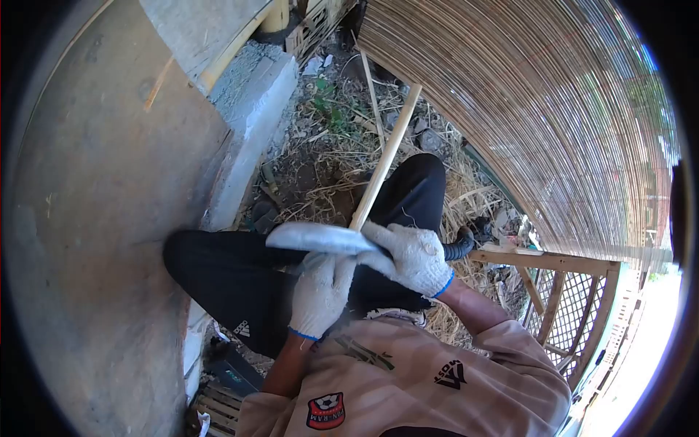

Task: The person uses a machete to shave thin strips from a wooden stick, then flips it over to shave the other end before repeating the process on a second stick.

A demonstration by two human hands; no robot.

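Observation:
A broad-bladed knife lies crosswise over my lap, its blade blurred and pointing left. My right hand, in a white knit glove with a blue cuff, is closed at the blade's right end; the handle is hidden in the fist. A long pale wooden or bamboo strip slants up and away from the blade, which crosses it near its lower end. My left hand, gloved alike, is closed just under the blade, around what appears to be the strip's hidden lower end. The right thumb is close to the strip.
A large brown board stands at left beside a concrete block. A reed screen curves along the right, above a wooden lattice frame. Dry straw and rubble cover the ground around my bent knees.

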